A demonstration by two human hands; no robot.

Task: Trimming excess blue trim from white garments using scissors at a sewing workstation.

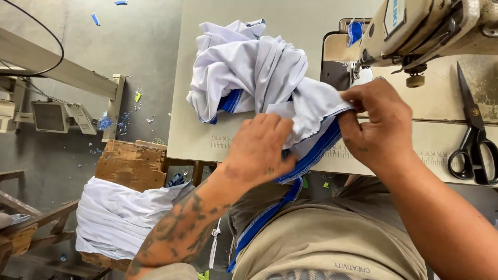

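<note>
Head view: white garment (249, 67) with blue trim (311, 155) lies bunched on the sewing table (207, 135), one edge drawn toward the person. Left hand (259, 150) lies flat on the fabric at the table edge, fingers closed over a fold. Right hand (378, 124) pinches the same edge just before the sewing machine (425, 26). The seam is not yet under the needle, so stitching here looks unstarted. Scissors (474, 140) lie untouched at right. A stack of white pieces (114, 218) sits on a wooden crate at left.
</note>
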